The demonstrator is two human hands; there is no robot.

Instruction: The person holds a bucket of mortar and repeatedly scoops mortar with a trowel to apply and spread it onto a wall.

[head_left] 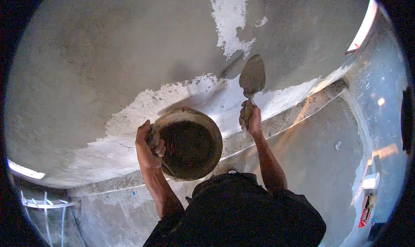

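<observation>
My left hand (150,143) is closed on the left side of a round, dirty bucket (212,121). The bucket's open mouth faces me; its inside is too dark to make out well. Further right, my right hand (250,117) wraps round the handle of a pointed trowel (252,76), blade up and coated with grey mortar. Both are held in front of a wall (108,52) covered largely in grey plaster. A bare white band (142,104) runs along its lower part, behind the bucket and trowel, and a white patch (231,22) lies above the blade.
A ledge (298,113) runs along the foot of the wall. Below it is a grey surface (320,160). At the far right are a white container (371,181) and a red object (364,217). White rails (45,204) stand at the lower left, near a bright opening (26,170).
</observation>
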